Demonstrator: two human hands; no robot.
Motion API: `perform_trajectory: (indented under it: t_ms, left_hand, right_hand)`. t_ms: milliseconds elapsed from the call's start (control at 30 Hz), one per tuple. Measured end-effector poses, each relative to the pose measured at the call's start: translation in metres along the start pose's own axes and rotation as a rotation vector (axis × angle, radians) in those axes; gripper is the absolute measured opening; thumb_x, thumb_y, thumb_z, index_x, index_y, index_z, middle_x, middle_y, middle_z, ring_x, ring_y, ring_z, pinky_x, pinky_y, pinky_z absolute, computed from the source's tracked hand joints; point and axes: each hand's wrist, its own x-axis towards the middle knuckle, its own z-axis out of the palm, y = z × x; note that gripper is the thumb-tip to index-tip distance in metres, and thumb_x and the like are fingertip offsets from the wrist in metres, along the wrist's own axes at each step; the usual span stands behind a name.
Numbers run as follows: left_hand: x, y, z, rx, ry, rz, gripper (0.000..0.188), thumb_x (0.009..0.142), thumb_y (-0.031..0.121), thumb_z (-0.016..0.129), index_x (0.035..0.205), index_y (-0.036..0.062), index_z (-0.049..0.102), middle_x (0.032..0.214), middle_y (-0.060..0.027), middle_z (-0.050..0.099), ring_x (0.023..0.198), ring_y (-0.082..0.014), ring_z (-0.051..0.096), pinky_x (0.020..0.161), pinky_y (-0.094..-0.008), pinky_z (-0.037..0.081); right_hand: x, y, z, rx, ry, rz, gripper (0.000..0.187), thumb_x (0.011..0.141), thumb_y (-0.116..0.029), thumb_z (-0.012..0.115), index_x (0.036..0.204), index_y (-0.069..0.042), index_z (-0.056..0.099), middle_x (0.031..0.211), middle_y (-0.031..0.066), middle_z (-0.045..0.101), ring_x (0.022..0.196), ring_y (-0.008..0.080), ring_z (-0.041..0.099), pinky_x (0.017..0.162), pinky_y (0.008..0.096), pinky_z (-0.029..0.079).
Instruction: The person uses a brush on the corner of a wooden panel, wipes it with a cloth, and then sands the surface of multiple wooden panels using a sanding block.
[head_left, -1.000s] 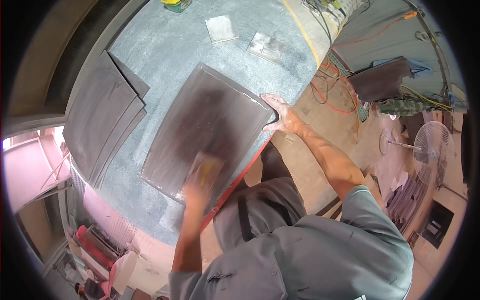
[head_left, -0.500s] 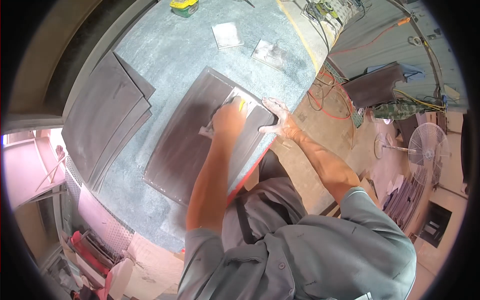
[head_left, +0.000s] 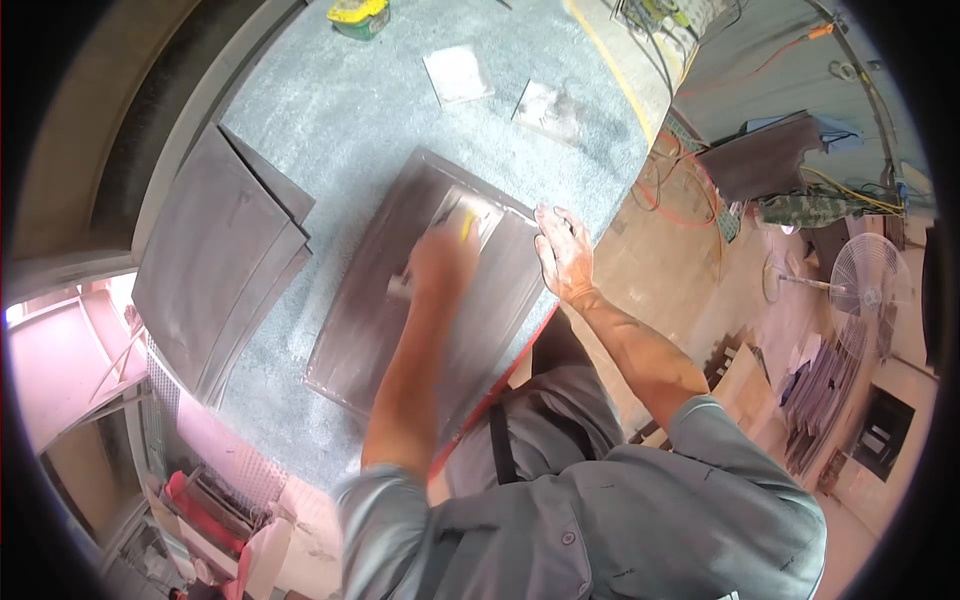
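A dark brown, slightly curved panel (head_left: 500, 285) lies in front of me on the blue-grey surface of the worktable (head_left: 290, 330). My left hand (head_left: 445, 262), blurred by motion, is closed over a long, pale sanding block (head_left: 484, 206) with a yellow part. The block lies flat on the panel's upper half; most of its middle is hidden under the hand. At the panel's right-hand corner rests my right hand (head_left: 566, 255), dusted white. Its fingers are stretched out against the panel's edge and it holds nothing else.
Several dark panels (head_left: 215, 260) lie stacked at the table's left. Two pale square pads (head_left: 458, 75) and a yellow-and-green tub (head_left: 360, 17) are toward the far side. Cables (head_left: 690, 175) run across the floor at right, near a standing fan (head_left: 868, 285).
My left hand and the sanding block have slid a little left and toward me along the panel. My right hand's spread thumb and fingers have drawn closer together. The view has shifted slightly.
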Motion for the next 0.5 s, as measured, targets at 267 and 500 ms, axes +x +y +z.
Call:
perform_trajectory:
  t_ms: [267, 500]
  left_hand:
    - [-0.125, -0.091, 0.007, -0.131, 0.115, -0.119, 0.042, 0.103, 0.036, 0.066, 0.141, 0.0167, 0.067, 0.099, -0.0242, 0.077, 0.090, -0.0481, 0.075, 0.079, -0.0577, 0.060]
    - [-0.222, -0.136, -0.016, -0.115, 0.160, -0.308, 0.044, 0.100, 0.032, 0.074, 0.138, 0.0095, 0.074, 0.108, -0.0245, 0.079, 0.095, -0.0474, 0.076, 0.085, -0.0522, 0.063]
  right_hand:
    - [-0.005, 0.011, 0.000, -0.035, 0.039, 0.062, 0.039, 0.097, -0.010, 0.072, 0.136, -0.006, 0.074, 0.139, 0.0111, 0.073, 0.130, 0.0368, 0.062, 0.109, 0.0484, 0.050]
    - [-0.006, 0.007, -0.004, -0.112, 0.001, 0.028, 0.044, 0.096, -0.012, 0.068, 0.139, -0.003, 0.071, 0.146, 0.0099, 0.069, 0.132, 0.0372, 0.059, 0.110, 0.0490, 0.047]
